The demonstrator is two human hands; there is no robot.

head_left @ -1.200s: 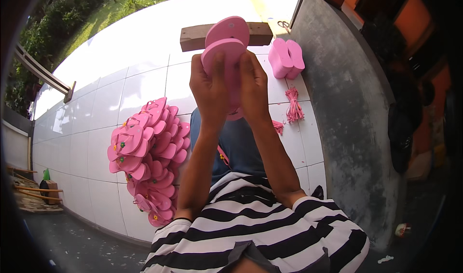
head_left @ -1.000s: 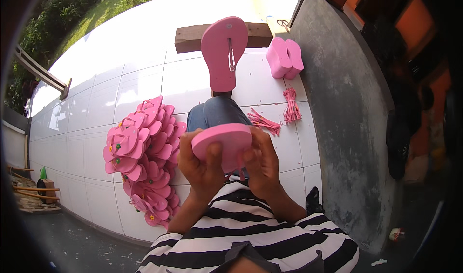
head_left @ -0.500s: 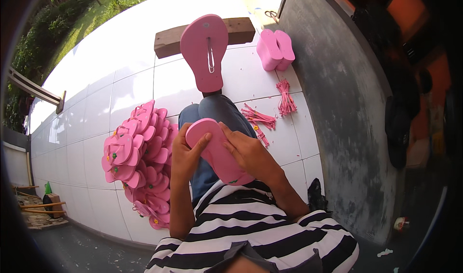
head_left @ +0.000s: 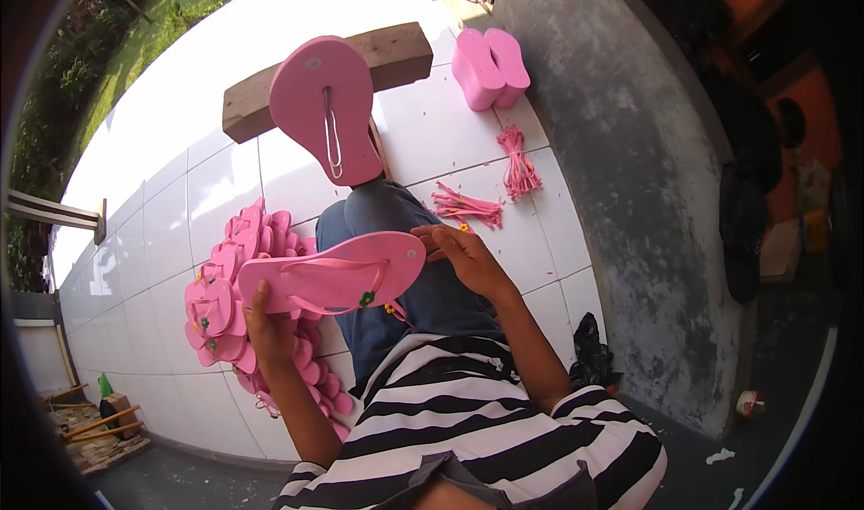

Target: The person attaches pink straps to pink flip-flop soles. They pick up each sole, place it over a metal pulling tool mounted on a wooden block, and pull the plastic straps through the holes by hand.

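Pink flip-flop (head_left: 337, 280) on the near side of the wooden block (head_left: 400, 55) looks like light, bendy foam tbh, so the left hand (head_left: 272, 334) pinching its heel end seems plenty, right hand (head_left: 472, 262) loosely spread by the toe.

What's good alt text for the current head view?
A person's left hand holds a pink flip-flop with a green flower, right hand at its other end. More flip-flops are heaped on white tiles at left; ahead are a pink sole and a wooden block.
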